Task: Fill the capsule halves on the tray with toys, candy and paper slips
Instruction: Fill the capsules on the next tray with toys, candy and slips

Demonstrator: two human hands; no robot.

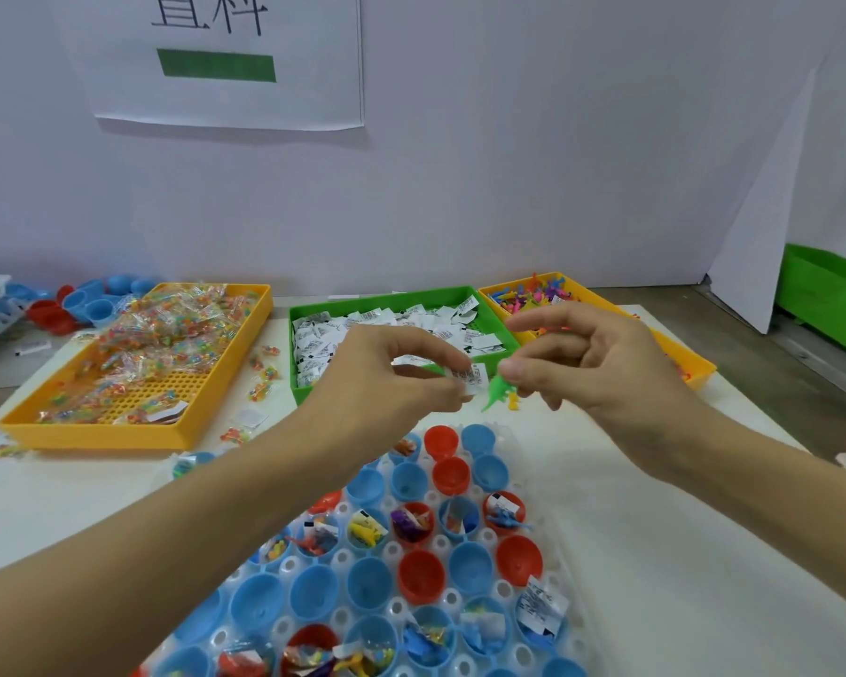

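A white tray (489,535) in front of me holds several blue and red capsule halves (418,574); some contain toys, candy and paper slips, others are bare inside. Above its far end my left hand (387,378) pinches a white printed paper slip (472,376). My right hand (601,359) pinches a small green dinosaur toy (496,390) just right of the slip, with a yellow toy (513,399) hanging beside it.
A yellow bin of wrapped candy (133,354) stands at the left, a green bin of paper slips (391,329) in the middle, a yellow bin of small toys (538,290) at the right. Loose capsule halves (84,300) lie far left. A green crate (826,290) sits far right.
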